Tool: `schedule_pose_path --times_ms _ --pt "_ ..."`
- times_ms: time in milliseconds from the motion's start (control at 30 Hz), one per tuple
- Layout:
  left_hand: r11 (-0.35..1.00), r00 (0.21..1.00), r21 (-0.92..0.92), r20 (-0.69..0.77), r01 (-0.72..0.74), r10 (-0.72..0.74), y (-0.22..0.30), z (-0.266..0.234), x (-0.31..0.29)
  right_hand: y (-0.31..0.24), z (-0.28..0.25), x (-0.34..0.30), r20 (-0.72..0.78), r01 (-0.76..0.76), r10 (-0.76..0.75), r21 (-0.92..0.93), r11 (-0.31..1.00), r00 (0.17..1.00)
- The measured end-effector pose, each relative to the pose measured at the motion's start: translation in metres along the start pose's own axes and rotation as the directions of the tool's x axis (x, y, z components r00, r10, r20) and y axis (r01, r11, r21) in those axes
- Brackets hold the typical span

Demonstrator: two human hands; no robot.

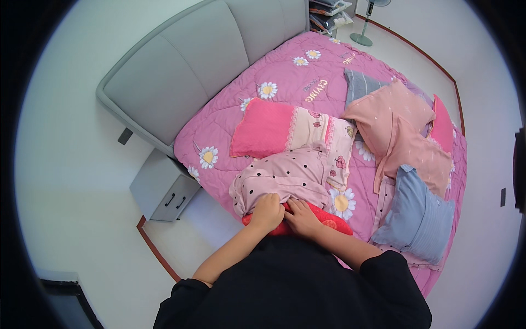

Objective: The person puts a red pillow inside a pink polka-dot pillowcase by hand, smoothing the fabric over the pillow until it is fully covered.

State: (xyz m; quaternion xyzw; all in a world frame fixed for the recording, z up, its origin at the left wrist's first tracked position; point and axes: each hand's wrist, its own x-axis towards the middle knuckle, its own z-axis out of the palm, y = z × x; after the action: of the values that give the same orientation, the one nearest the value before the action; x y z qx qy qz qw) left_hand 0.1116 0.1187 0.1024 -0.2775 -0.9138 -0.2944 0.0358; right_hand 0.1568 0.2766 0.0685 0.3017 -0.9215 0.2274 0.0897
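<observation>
A pale pink pillowcase (pixel 285 171) with black dots lies bunched near the bed's front edge. A bright red pillow-like thing (pixel 335 220) shows at the pillowcase's near side, against my body; how far it reaches under or into the dotted cloth is hidden. My left hand (pixel 267 213) is closed in a fist on the near edge of the dotted pillowcase. Just right of it, my right hand (pixel 302 219) has its fingers curled at the line where dotted cloth meets red; its fingertips are partly hidden in the fabric.
A pink pillow (pixel 264 129) with a patterned end lies beyond, on the daisy-print quilt (pixel 230 131). Peach pillows (pixel 392 107) and a blue-grey pillow (pixel 419 214) are piled at the right. A grey headboard (pixel 170 71), nightstand (pixel 164 189) and fan (pixel 361 38) stand around.
</observation>
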Motion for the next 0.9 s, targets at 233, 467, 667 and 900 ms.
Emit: schedule_pose_path --times_ms 233,467,667,900 --pt "1.000 0.999 0.008 0.034 -0.017 0.017 0.008 0.001 -0.002 -0.001 -0.011 0.002 0.159 -0.027 0.021 0.037 0.999 0.987" --pt "0.998 0.984 0.054 0.171 0.044 -0.053 -0.008 -0.002 0.008 0.001 0.005 -0.006 -0.159 -0.062 0.081 0.119 0.991 0.984" --pt "0.988 0.974 0.146 0.212 0.053 -0.084 -0.015 0.002 0.013 0.007 0.004 -0.013 -0.157 0.048 -0.037 0.071 0.996 0.987" --pt "0.996 0.947 0.085 0.318 0.020 -0.046 -0.015 0.004 0.017 0.003 0.012 -0.007 -0.016 0.067 -0.066 0.086 0.994 0.998"
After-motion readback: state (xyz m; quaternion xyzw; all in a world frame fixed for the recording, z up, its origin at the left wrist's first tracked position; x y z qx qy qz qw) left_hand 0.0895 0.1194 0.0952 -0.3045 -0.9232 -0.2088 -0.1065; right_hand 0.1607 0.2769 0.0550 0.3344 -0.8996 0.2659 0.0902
